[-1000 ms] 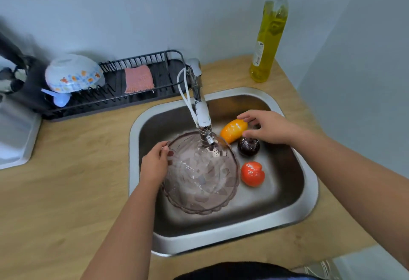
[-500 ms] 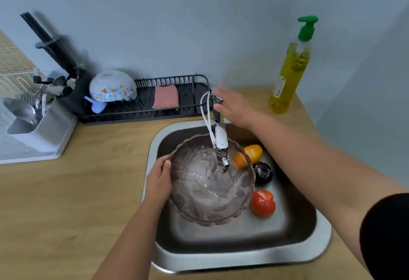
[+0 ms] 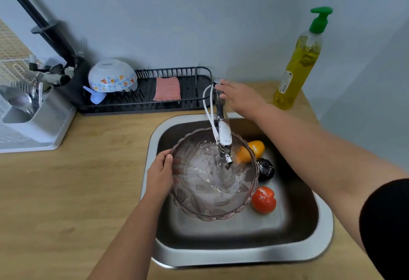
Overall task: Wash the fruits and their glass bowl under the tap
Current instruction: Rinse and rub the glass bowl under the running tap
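Since a second ago our right hand (image 3: pixel 240 99) has left the fruit in the sink and risen to the back of the chrome tap (image 3: pixel 223 131), where its fingers now curl around the tap's top by the white hoses; whether they truly pinch it we cannot tell. From the head camera, our left hand (image 3: pixel 160 174) grips the left rim of the clear, petal-patterned glass bowl (image 3: pixel 212 182), thumb on the inside and fingers hidden beneath, holding it tilted over the stainless steel sink (image 3: pixel 243 255) with the spout right above its middle. Water appears to run into the bowl. Three fruits lie on the sink floor at the bowl's right: an orange-yellow oval fruit (image 3: pixel 256 148) farthest back, partly behind the glass, a dark purple round fruit (image 3: pixel 265 169) just in front of it, and a red fruit (image 3: pixel 264 200) nearest us. On the wooden surface (image 3: pixel 66 191) behind stands a black dish rack (image 3: pixel 190 100) holding an upturned patterned bowl (image 3: pixel 112 76) and a pink sponge (image 3: pixel 167 88). A yellow soap bottle with a green pump (image 3: pixel 298 65) stands at the far right corner.
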{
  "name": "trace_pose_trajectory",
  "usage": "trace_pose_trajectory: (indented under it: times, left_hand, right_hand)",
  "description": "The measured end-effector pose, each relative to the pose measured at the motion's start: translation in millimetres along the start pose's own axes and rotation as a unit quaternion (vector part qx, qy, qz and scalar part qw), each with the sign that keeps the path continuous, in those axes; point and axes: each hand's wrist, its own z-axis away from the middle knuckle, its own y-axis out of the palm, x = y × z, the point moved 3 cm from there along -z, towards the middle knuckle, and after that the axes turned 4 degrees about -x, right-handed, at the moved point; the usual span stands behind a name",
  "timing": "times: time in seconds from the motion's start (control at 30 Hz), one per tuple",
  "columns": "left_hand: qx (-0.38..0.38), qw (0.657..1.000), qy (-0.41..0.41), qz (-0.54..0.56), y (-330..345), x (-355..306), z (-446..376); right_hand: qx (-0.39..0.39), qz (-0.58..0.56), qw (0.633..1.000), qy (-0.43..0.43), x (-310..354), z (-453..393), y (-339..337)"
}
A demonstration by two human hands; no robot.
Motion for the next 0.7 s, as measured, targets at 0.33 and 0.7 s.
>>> trace_pose_trajectory:
  times: [0.33,0.7]
  left_hand:
    - [-0.015,0.999,0.027,-0.042,3,-5,3]
    - [-0.016,0.998,0.032,-0.052,4,-4,5]
  right_hand:
    - [0.003,-0.082,0.995,0.054,-4,-6,3]
    - [-0.052,-0.144,0.982,0.107,-8,16,-2]
